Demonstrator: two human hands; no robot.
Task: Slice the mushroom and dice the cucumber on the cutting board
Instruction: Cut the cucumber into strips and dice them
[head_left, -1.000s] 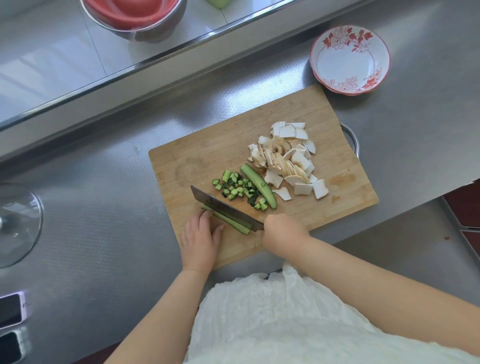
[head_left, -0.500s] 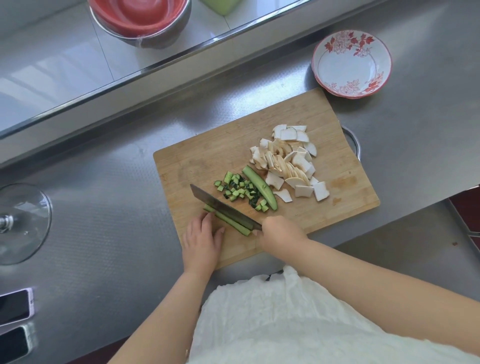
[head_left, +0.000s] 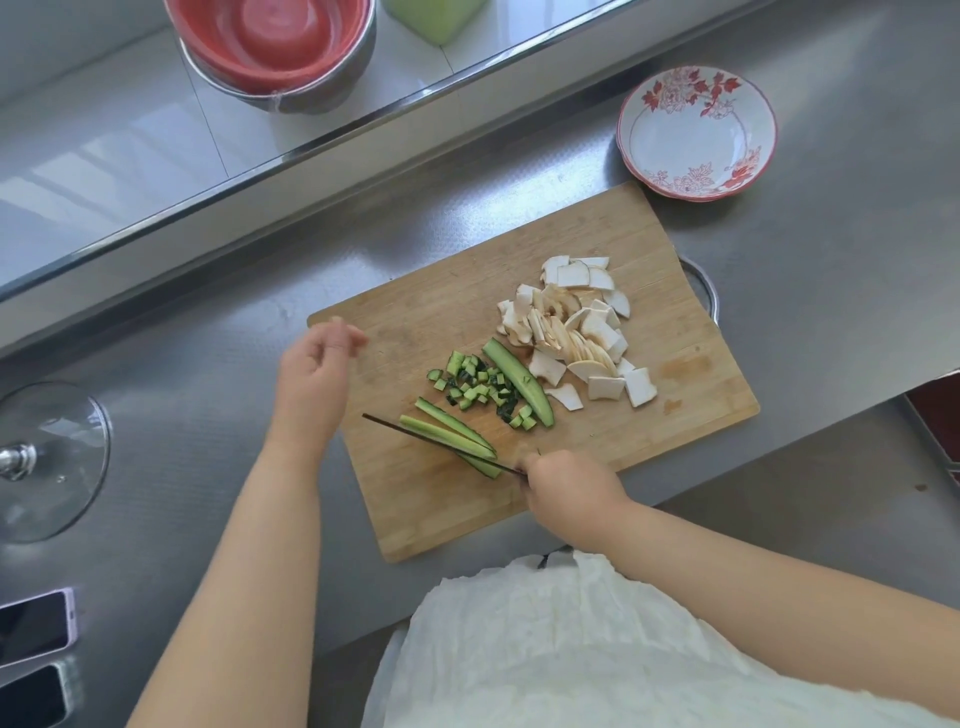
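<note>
A wooden cutting board lies on the steel counter. White mushroom slices are heaped at its right. Diced cucumber sits in the middle beside one long cucumber piece. Nearer me lie thin cucumber strips. My right hand grips the knife, whose blade stands edge-down along the strips. My left hand hovers over the board's left edge, fingers loosely curled, holding nothing.
A red-flowered white bowl stands beyond the board's far right corner. A steel bowl with red bowls inside sits on the raised ledge. A glass lid lies at left, and two phones near the left edge.
My left hand has lifted off the cucumber strips and pulled away to the left. The knife has turned upright, its blade now seen edge-on. The strips lie split apart.
</note>
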